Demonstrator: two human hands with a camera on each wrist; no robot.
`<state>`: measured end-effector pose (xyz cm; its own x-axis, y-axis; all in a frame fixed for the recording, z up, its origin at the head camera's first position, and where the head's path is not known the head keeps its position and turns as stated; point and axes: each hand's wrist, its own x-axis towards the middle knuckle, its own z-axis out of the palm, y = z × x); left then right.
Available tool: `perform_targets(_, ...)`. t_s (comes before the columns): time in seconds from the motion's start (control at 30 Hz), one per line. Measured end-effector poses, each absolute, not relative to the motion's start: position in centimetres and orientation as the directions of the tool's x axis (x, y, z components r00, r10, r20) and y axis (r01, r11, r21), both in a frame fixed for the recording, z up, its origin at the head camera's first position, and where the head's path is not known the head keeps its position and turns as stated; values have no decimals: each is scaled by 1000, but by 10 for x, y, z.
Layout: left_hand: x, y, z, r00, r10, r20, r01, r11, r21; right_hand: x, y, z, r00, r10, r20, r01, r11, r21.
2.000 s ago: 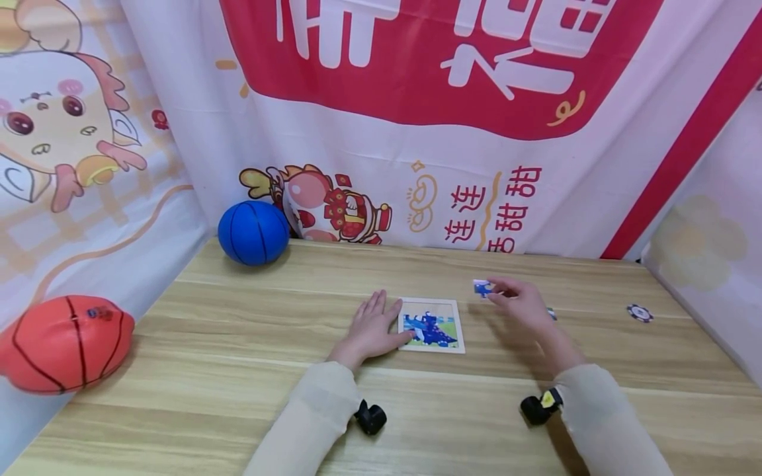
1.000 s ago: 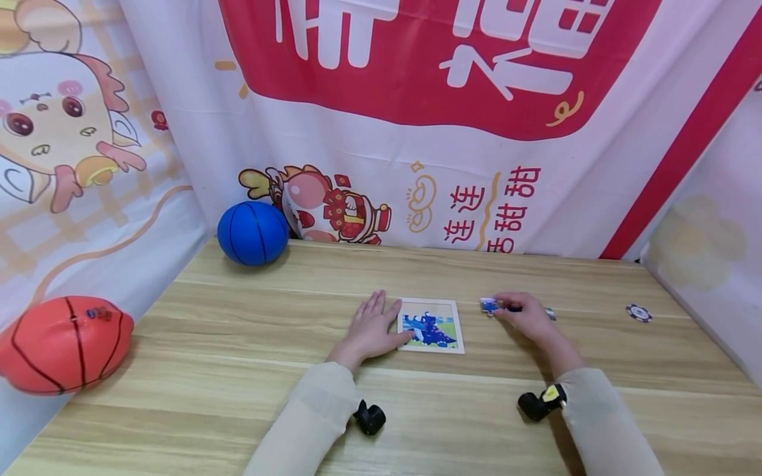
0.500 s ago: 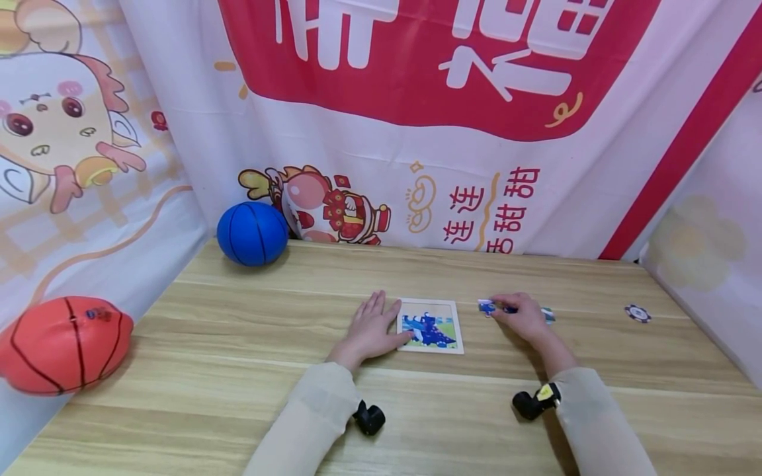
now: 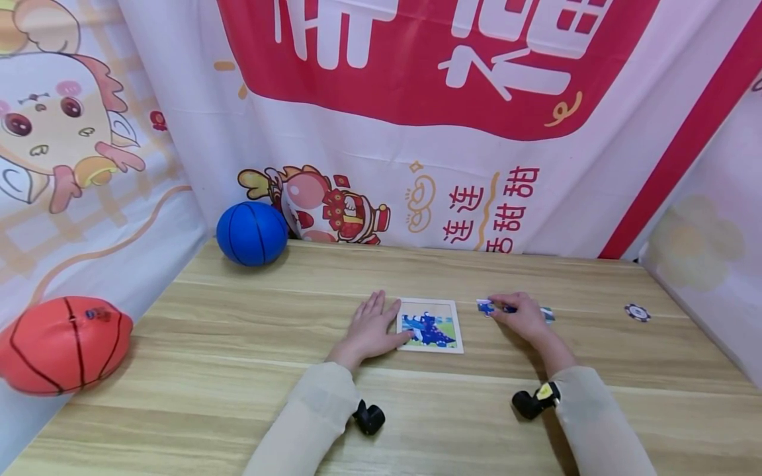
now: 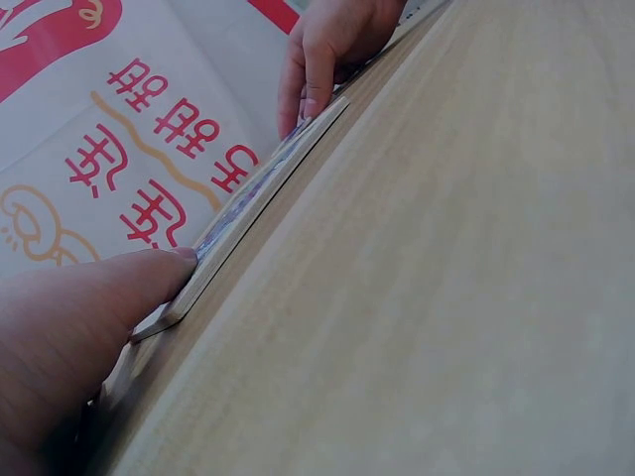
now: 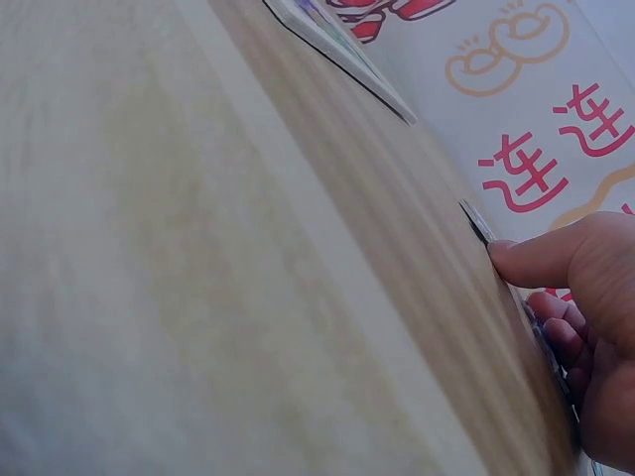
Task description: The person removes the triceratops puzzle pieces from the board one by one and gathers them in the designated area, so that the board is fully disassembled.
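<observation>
A small square jigsaw puzzle (image 4: 442,332) in a white frame lies on the table, showing a blue dinosaur; its upper part is bare board. My left hand (image 4: 370,328) rests flat at its left side, fingers straight, the thumb (image 5: 164,275) over the frame's edge. To the right, my right hand (image 4: 524,318) pinches a blue and white puzzle piece (image 4: 485,307) at table level. In the right wrist view the thumb (image 6: 541,256) lies on that piece and the other fingers are curled. More pieces, one greenish (image 4: 548,314), lie partly hidden beneath and beside this hand.
A round poker chip (image 4: 637,313) lies on the wooden table (image 4: 452,416) at the right. A blue ball (image 4: 253,233) sits at the back left corner, and a red ball (image 4: 68,345) is at the left edge. Printed cloth (image 4: 381,149) hangs behind the table.
My right hand has brought the puzzle piece down and slightly right from its raised place to table level. Over the last half second it barely moves. My left hand stays still.
</observation>
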<state>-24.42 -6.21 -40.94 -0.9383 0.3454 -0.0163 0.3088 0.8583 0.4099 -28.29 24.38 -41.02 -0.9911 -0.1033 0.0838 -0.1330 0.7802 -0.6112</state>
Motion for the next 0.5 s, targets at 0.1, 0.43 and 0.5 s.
perform_targets(0.1,-244,-62,-409,-938,345,-15,310,860,406,-283,244,-410,-994,-94,61,-112,779,-617)
perform_targets(0.43,-244,-63,-410,-935,354,-7,321,856,405,-283,246,-406,-986,-160,48,-154,766,-625)
perform_targets(0.5,-244,-63,-410,-935,355,-6,322,857,402,-284,247,-405,-978,-196,72,-198,766,-611)
